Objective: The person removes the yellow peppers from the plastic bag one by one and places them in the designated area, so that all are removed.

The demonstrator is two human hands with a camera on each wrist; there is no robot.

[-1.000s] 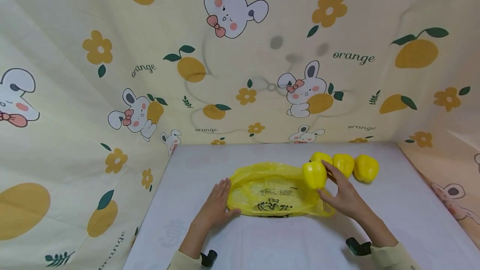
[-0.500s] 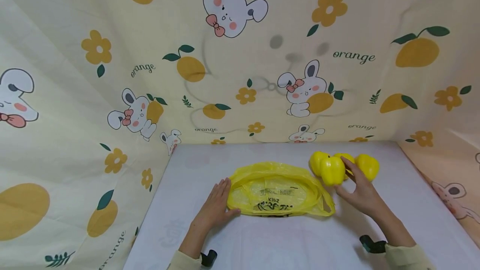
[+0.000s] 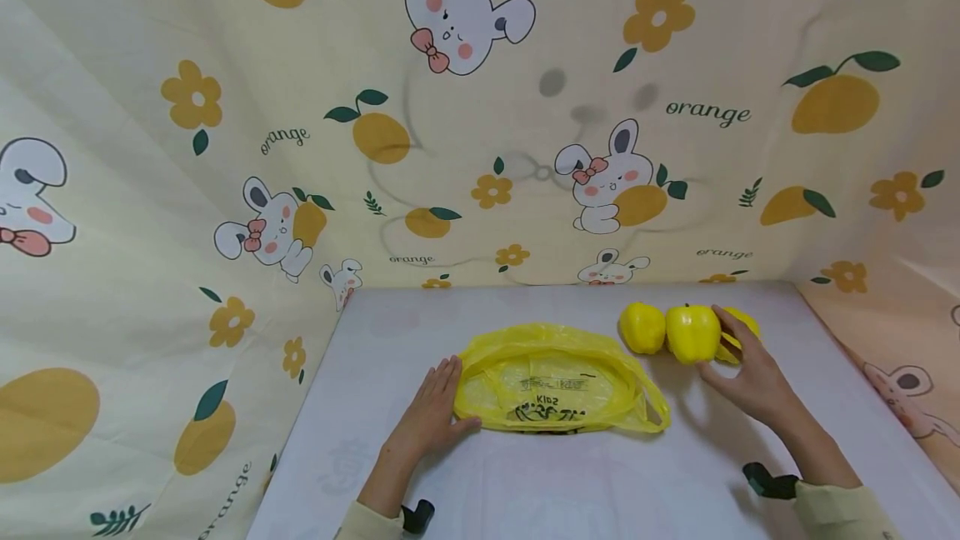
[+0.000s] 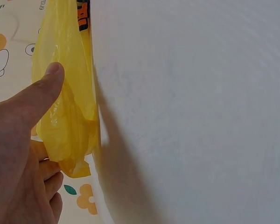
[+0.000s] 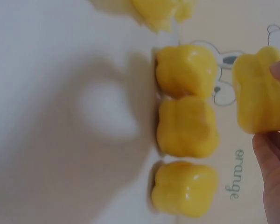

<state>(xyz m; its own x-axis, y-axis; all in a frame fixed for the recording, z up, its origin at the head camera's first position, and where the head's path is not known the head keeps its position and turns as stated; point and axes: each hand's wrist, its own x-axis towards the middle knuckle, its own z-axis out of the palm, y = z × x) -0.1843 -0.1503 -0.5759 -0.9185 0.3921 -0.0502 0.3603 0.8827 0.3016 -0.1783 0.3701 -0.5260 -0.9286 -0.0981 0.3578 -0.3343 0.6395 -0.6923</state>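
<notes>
A yellow bell pepper (image 3: 692, 333) is pinched between the thumb and fingers of my right hand (image 3: 753, 377), raised in front of the others. Three more yellow bell peppers stand in a row in the right wrist view: one near the bag (image 5: 186, 70), a middle pepper (image 5: 186, 127) and an end pepper (image 5: 185, 189). From the head, the held one hides the middle pepper. A thin yellow plastic bag (image 3: 555, 419) lies on the table with its mouth spread wide. My left hand (image 3: 427, 417) rests against the bag's left end, fingers extended, thumb (image 4: 49, 84) along its near side.
The white-topped table (image 3: 525, 490) meets a patterned cloth backdrop (image 3: 525, 223) at its rear and sides. A black wrist-camera mount (image 3: 770, 482) sticks out by the right sleeve, and another mount (image 3: 418, 517) by the left.
My right hand has carried the held pepper rightward, from over the bag's right end to in front of the pepper row. The left hand and the bag have stayed in place.
</notes>
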